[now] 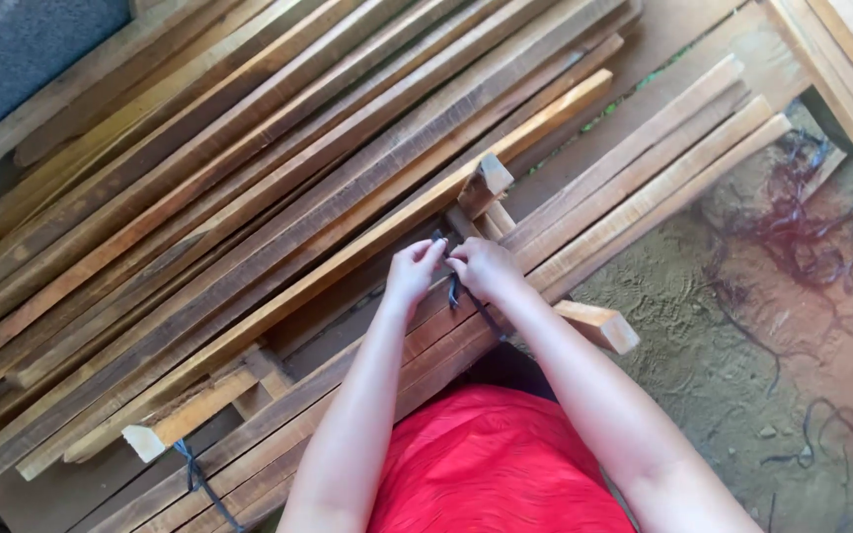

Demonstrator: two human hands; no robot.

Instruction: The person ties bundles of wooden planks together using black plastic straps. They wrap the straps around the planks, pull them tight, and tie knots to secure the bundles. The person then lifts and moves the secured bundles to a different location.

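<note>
The fingers of the left hand [412, 271] and the right hand [481, 266] are pinched shut on a thin dark strap [454, 291], fingertips nearly meeting over it. The strap hangs down between the two wrists in a narrow, limp band, then trails toward the person's red top [496, 464]. It sits where several short wooden battens [634, 183] meet a long orange-toned plank [348, 257], near the middle of the lumber stack.

The long planks [199, 188] lie side by side, running diagonally from the lower left to the upper right; they are rough-sawn, with dark saw marks across brown and orange faces. A short block end [491, 178] sticks up just above the hands, its cut face pale. Another pale cut end [599, 326] juts out just right of the right forearm.

At the lower left edge of the stack, a second dark strap [194, 474] hangs beside a pale plank end [145, 442]. To the right of the wood, bare sandy ground [723, 375] carries a tangle of loose dark strands [792, 227]. A grey patch [22, 49] shows at the top left corner.
</note>
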